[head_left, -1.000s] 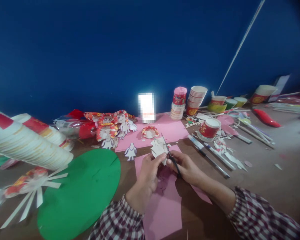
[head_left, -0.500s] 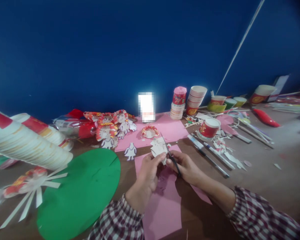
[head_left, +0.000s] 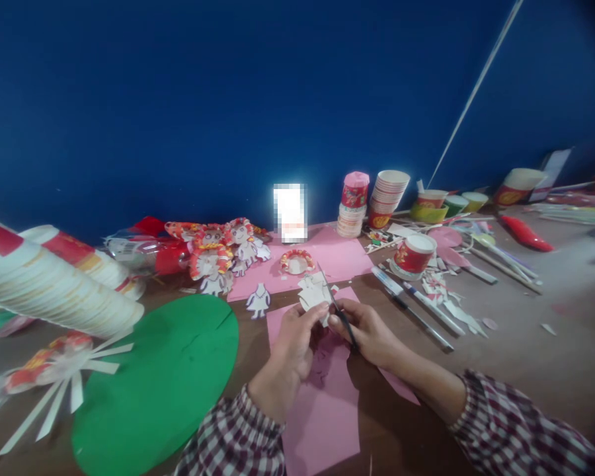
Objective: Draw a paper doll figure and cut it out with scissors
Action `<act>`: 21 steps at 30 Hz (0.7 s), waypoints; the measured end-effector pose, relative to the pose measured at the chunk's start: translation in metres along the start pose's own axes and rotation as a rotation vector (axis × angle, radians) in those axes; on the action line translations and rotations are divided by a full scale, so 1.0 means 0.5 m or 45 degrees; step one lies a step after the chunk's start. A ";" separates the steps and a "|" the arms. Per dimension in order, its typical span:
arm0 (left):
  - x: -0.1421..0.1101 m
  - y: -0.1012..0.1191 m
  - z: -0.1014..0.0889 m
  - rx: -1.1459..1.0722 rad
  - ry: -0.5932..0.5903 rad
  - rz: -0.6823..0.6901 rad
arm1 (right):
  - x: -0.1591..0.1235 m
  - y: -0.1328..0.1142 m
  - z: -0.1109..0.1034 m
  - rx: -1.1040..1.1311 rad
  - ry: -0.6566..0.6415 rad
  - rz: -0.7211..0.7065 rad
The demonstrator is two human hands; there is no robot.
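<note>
Between the thumb and fingers of my left hand (head_left: 297, 334) is a white paper cutout (head_left: 313, 291) with dark drawn lines. My right hand (head_left: 367, 327) grips a pair of scissors (head_left: 344, 322) with black handles, and the blades lie along the cutout's right edge. Both hands are close together over a pink paper sheet (head_left: 322, 416) that bears a dark drawing. Left of the hands lies a small white paper dress figure (head_left: 258, 301) outlined in purple. Beyond the cutout, a red and yellow ring (head_left: 298, 262) rests on another pink sheet (head_left: 344, 254).
At left are a green oval sheet (head_left: 163, 383) and tilted stacks of paper cups (head_left: 69, 284). Paper dolls (head_left: 213, 254) pile up behind. Rightward lie pens (head_left: 429, 317), paper scraps (head_left: 463, 317), a red paper cup (head_left: 414, 254) and stacked cups (head_left: 389, 192). A blue wall (head_left: 203, 99) rises behind.
Almost nothing differs. The hands, the cutout and the scissors keep nearly the same position, with only a very slight shift of the whole view.
</note>
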State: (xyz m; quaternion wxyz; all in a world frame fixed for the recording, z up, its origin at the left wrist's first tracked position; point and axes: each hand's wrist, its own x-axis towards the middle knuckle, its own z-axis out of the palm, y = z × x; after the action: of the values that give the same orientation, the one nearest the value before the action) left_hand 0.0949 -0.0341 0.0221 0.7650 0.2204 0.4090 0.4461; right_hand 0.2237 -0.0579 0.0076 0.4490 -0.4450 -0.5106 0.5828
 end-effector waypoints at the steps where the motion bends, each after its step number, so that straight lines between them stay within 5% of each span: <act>1: -0.001 0.001 0.000 -0.002 -0.001 -0.002 | 0.000 0.001 0.000 0.000 0.001 -0.001; 21: 0.001 0.007 -0.002 0.032 0.091 0.033 | -0.003 -0.006 0.003 -0.109 0.107 0.033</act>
State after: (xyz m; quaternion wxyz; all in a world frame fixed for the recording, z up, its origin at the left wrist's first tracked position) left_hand 0.0926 -0.0320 0.0239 0.7411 0.2190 0.4387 0.4586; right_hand 0.2226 -0.0593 0.0108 0.4430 -0.4945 -0.5098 0.5471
